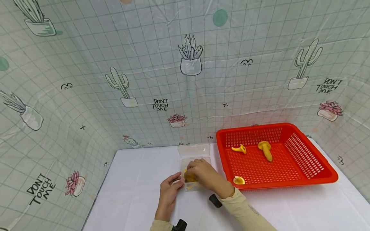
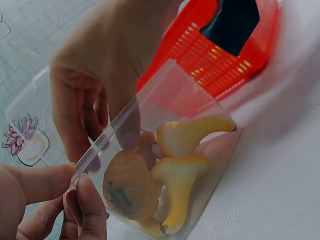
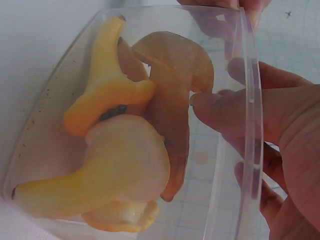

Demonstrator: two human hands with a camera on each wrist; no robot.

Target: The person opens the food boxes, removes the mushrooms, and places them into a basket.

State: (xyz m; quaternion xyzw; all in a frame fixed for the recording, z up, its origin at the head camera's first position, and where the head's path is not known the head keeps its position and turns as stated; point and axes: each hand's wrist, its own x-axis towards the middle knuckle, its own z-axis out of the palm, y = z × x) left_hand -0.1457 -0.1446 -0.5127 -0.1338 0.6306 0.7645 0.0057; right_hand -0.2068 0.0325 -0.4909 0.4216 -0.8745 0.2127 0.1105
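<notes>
A clear plastic box (image 1: pixel 191 186) holds several toy mushrooms. Thumb and fingers of my left hand (image 1: pixel 168 195) pinch its rim at the left side. Coming from the right, my right hand (image 1: pixel 203 173) reaches over the opening. In the right wrist view, its straight thumb (image 3: pixel 220 112) touches the edge of a brown mushroom (image 3: pixel 170 95) inside, while its other fingers stay near the rim. Two yellow mushrooms, one with its stem up (image 3: pixel 107 65) and one lying down (image 3: pixel 120 160), are beside the brown one. A broad brown cap (image 2: pixel 130 185) shows through the wall in the left wrist view.
A red perforated basket (image 1: pixel 292 184) stands to the right, with a small yellow mushroom (image 1: pixel 239 149), a larger one (image 1: pixel 266 150) and a pale yellow piece (image 1: pixel 239 180). The box's clear lid (image 1: pixel 194 150) lies behind it. A printed curtain (image 1: pixel 150 64) encloses the white table (image 1: pixel 124 192).
</notes>
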